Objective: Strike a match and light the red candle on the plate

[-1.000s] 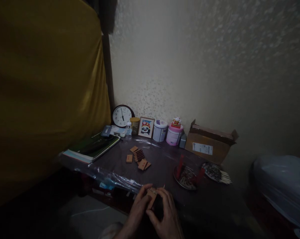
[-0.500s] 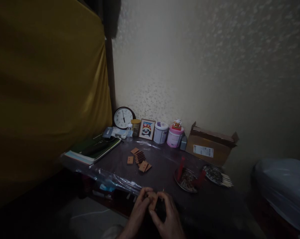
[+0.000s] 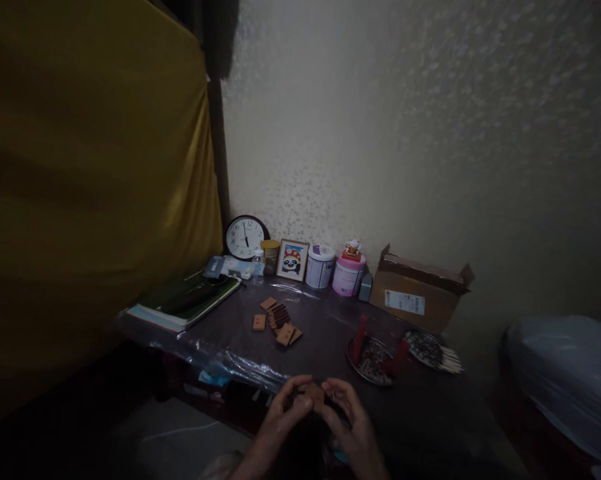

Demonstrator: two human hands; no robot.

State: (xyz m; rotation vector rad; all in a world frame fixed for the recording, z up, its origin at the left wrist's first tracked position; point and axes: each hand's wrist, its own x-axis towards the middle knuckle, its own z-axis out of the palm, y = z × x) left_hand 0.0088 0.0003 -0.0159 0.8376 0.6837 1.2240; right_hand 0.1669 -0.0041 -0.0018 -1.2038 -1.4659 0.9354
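The small box (image 3: 315,394) looks matt cardboard, the table cover (image 3: 325,333) glossy plastic.

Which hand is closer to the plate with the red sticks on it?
Right. The right hand is on the near side of the plate, slightly leftward; the left hand is farther left.

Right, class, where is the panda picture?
In the head view, the panda picture stands just left of centre, between the yellow-lidded jar and white tin.
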